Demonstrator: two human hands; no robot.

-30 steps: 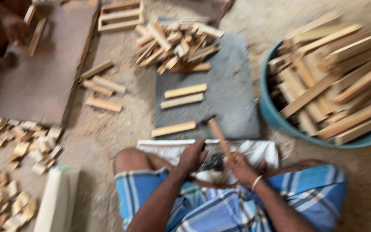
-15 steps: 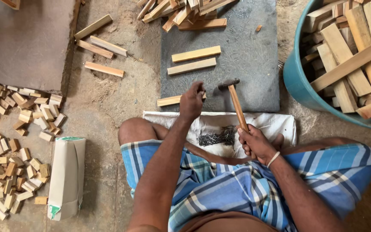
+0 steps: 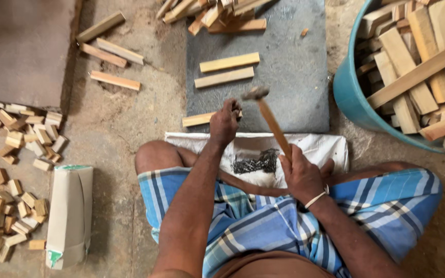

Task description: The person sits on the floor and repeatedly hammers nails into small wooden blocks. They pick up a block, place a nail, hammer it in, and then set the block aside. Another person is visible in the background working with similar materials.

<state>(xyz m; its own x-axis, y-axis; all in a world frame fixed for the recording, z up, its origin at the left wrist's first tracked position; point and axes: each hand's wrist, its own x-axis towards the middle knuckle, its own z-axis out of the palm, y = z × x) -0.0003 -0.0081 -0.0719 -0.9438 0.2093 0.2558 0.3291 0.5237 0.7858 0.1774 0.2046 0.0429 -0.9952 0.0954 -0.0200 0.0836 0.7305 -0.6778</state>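
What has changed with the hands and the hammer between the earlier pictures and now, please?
The left hand reached forward from the lap to the wooden strip at the near edge of the grey mat and now rests on it. The right hand swung the hammer up and forward, so its head sits just beside the left hand. The nails on the white cloth and the blue tub stayed put.

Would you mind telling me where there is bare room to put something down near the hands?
Bare: the grey slab right of the two loose sticks, and the floor between slab and small blocks. Crowded: the slab's top edge under the stick pile, the blue tub, and the white sheet holding nails.
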